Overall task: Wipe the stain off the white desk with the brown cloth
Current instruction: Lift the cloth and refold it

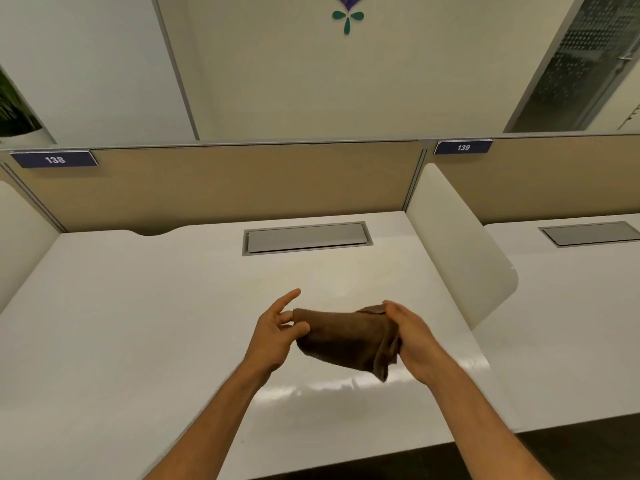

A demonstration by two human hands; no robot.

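We're bunching the soft brown cloth (349, 341) above the glossy white surface (138, 323) w/ both hands, prob. for wiping: right grip (410, 336) clutching it, left grip (277, 327) pinching its corner.

The cloth (346, 337) is hanging above the middle of the bench (138, 323), between the left hand (273, 332) and the right hand (410, 336). A cable hatch (306, 237) is sitting in the bench behind the hands. A back panel (221, 181) is standing behind the hatch. A side divider (457, 244) is standing to the right, separating a neighbouring bench (571, 306).
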